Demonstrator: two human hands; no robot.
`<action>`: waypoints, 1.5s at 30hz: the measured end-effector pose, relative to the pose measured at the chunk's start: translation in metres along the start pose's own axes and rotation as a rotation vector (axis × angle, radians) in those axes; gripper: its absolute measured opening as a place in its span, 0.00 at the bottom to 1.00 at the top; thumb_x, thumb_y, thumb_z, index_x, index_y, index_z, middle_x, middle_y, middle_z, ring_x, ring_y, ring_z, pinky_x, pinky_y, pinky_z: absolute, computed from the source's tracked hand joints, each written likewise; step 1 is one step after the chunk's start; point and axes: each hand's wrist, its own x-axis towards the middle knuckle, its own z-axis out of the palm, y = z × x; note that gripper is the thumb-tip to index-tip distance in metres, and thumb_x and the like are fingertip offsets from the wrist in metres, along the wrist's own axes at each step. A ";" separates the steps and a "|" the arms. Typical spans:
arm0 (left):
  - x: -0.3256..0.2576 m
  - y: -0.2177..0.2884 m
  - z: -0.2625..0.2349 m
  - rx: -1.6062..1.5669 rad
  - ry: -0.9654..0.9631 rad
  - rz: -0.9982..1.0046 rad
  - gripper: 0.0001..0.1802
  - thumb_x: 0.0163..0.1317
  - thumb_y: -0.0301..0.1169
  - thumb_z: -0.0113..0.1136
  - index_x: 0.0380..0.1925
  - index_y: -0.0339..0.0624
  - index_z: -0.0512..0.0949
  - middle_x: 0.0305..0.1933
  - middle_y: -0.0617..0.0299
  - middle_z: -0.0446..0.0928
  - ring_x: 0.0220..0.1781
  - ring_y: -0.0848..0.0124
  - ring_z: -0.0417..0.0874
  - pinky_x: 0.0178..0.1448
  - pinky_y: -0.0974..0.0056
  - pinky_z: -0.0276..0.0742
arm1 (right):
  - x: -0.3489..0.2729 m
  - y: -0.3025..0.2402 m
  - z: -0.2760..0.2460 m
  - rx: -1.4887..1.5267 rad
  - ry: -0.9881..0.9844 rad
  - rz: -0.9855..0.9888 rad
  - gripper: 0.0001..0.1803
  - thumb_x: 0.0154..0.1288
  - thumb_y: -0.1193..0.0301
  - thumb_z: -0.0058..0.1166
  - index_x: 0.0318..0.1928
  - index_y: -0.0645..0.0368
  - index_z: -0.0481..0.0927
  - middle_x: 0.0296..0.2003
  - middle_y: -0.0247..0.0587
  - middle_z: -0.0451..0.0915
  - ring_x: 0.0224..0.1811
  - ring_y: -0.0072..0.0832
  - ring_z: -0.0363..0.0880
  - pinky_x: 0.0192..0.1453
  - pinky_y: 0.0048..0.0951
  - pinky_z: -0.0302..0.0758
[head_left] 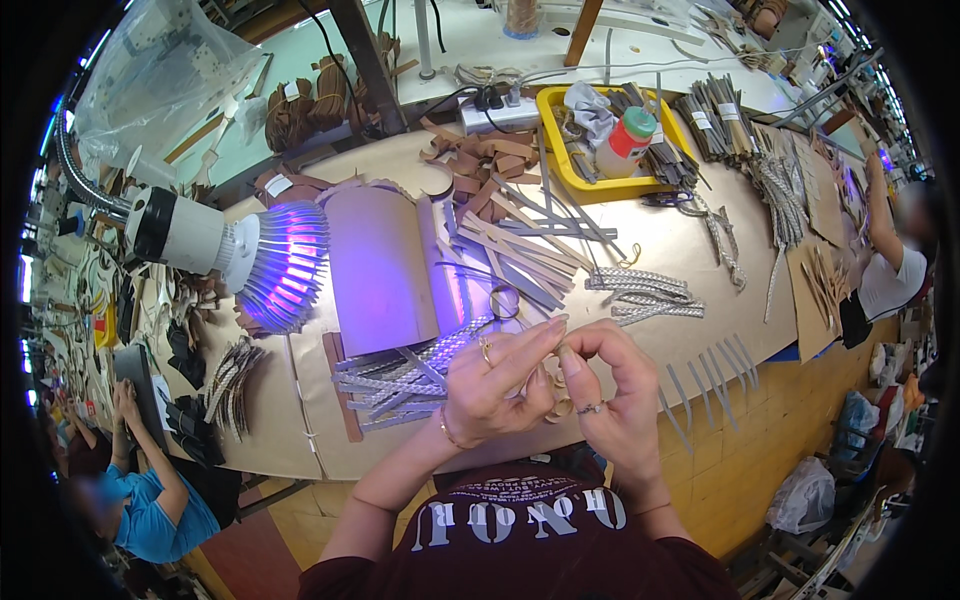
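1. At lower centre of the frame, the person's left hand (pixel 492 385) and right hand (pixel 610 385) meet above the near edge of a tan work surface (pixel 400 200).
2. Both hands pinch a small tan strip loop (pixel 553 392) between them. Each grip is narrow, fingertips closed on the strip. The loop is mostly hidden by the fingers.
3. The left hand wears a ring and a thin bracelet; the right hand wears a ring.
4. Just left of the hands, a pile of silvery braided strips (pixel 400 375) lies on the surface, lit violet.
5. At centre left, a white lamp (pixel 230 250) with a finned head casts purple light onto a curved sheet of card (pixel 385 265).
6. Above the hands, in mid frame, flat grey and tan strips (pixel 520 250) lie scattered, with more braided strips (pixel 645 295) to their right.
7. At upper centre, a yellow tray (pixel 560 165) holds a white bottle with a green cap (pixel 625 140) and dark strips.
8. At lower left, another person in a blue shirt (pixel 155 515) is at work; a second person sits at the right edge.
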 end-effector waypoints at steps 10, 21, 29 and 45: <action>0.003 0.006 -0.015 -0.300 -0.107 -0.369 0.11 0.66 0.24 0.59 0.46 0.33 0.84 0.41 0.53 0.87 0.34 0.72 0.87 0.39 0.69 0.82 | 0.002 0.003 0.004 -0.134 -0.025 -0.149 0.04 0.65 0.76 0.58 0.40 0.61 0.78 0.34 0.38 0.79 0.35 0.31 0.77 0.48 0.32 0.67; -0.005 -0.042 -0.042 -0.906 0.422 -1.076 0.13 0.75 0.36 0.54 0.50 0.38 0.77 0.42 0.59 0.83 0.26 0.77 0.77 0.28 0.74 0.68 | -0.028 0.045 -0.071 0.765 0.024 -0.205 0.08 0.63 0.66 0.55 0.32 0.56 0.73 0.43 0.40 0.71 0.36 0.28 0.67 0.44 0.32 0.65; -0.013 -0.052 -0.043 -0.853 0.512 -0.980 0.12 0.75 0.34 0.54 0.50 0.37 0.77 0.41 0.61 0.81 0.26 0.77 0.77 0.26 0.72 0.70 | -0.054 0.075 -0.127 0.976 0.068 -0.389 0.10 0.68 0.62 0.58 0.40 0.49 0.70 0.52 0.39 0.72 0.34 0.23 0.69 0.41 0.31 0.63; -0.010 -0.041 -0.030 -0.739 0.551 -0.878 0.12 0.76 0.36 0.53 0.49 0.39 0.77 0.41 0.62 0.81 0.25 0.78 0.77 0.26 0.72 0.69 | -0.031 0.054 -0.006 -0.281 -0.354 -0.020 0.12 0.65 0.63 0.62 0.34 0.59 0.81 0.46 0.42 0.80 0.43 0.38 0.81 0.48 0.36 0.76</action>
